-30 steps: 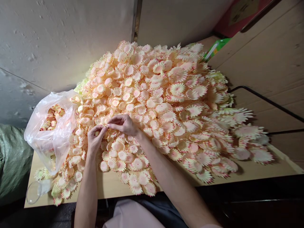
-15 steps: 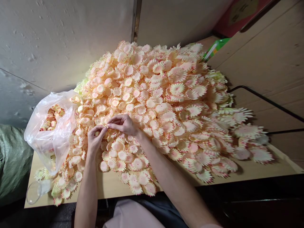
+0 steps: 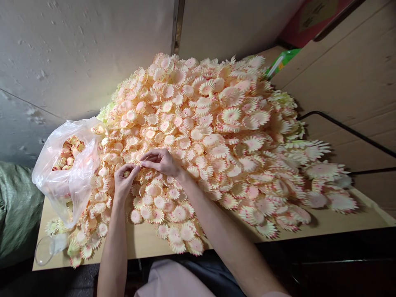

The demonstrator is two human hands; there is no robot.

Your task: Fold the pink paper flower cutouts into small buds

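Note:
A large heap of pale pink and cream flower-shaped pieces (image 3: 204,119) with red-tipped edges covers most of the table. Over its front left part, my left hand (image 3: 125,178) is pinched closed, thumb against forefinger. My right hand (image 3: 161,161) meets it fingertip to fingertip, also in a pinch. Whatever lies between the fingertips is too small to make out against the heap. Left of my hands, a translucent plastic bag (image 3: 82,177) stands open with several small curled pieces (image 3: 70,152) inside.
The wooden table (image 3: 145,243) shows along its front edge. A clear round cup (image 3: 44,251) lies at the front left corner, beside a green sack (image 3: 18,210). Behind the heap stands a grey wall; a black metal bar (image 3: 349,130) and cardboard (image 3: 343,78) are at the right.

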